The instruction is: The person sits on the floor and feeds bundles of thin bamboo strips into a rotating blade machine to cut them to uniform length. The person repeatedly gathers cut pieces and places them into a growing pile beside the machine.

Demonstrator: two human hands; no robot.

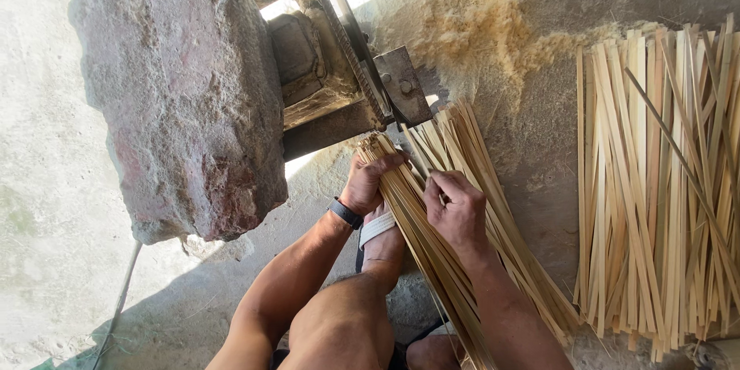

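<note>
A bundle of bamboo strips (432,239) was clamped by the left hand (368,181) for steadiness, while single strips were pinched by the right hand (456,208) near the saw blade (362,54).

Bundle of thin pale bamboo strips (432,239) in my grip, slanting from the metal blade down across my leg; upper ends flush, lower ends fanned.
</note>
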